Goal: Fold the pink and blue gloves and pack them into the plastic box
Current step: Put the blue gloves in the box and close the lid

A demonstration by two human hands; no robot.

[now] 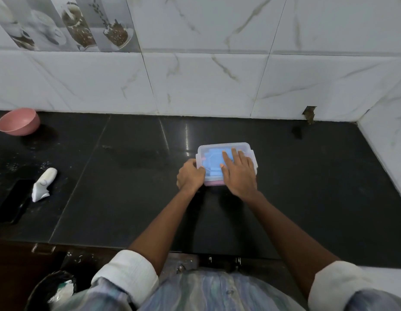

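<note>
Countertop [132, 176] of dark polished stone runs along a white marble-patterned tiled wall [206, 86]. At the far left, close to the wall, a pink bowl [18, 121] stands upright. Nearer the front edge lies a black phone [13, 202], with a small white bottle [43, 184] on its side just beside it. Right of centre sits the clear plastic box [226, 163] with its lid on. Through the lid the blue glove [214, 161] shows folded inside, and a strip of the pink glove [214, 183] shows along the near wall beneath it. The left hand [190, 177] is curled around the box's left end, fingers bent onto the rim. The right hand [238, 173] lies flat on the lid, fingers spread apart and pointing toward the wall, gripping nothing. Both forearms are bare, with white sleeves [127, 276] rolled up.
</note>
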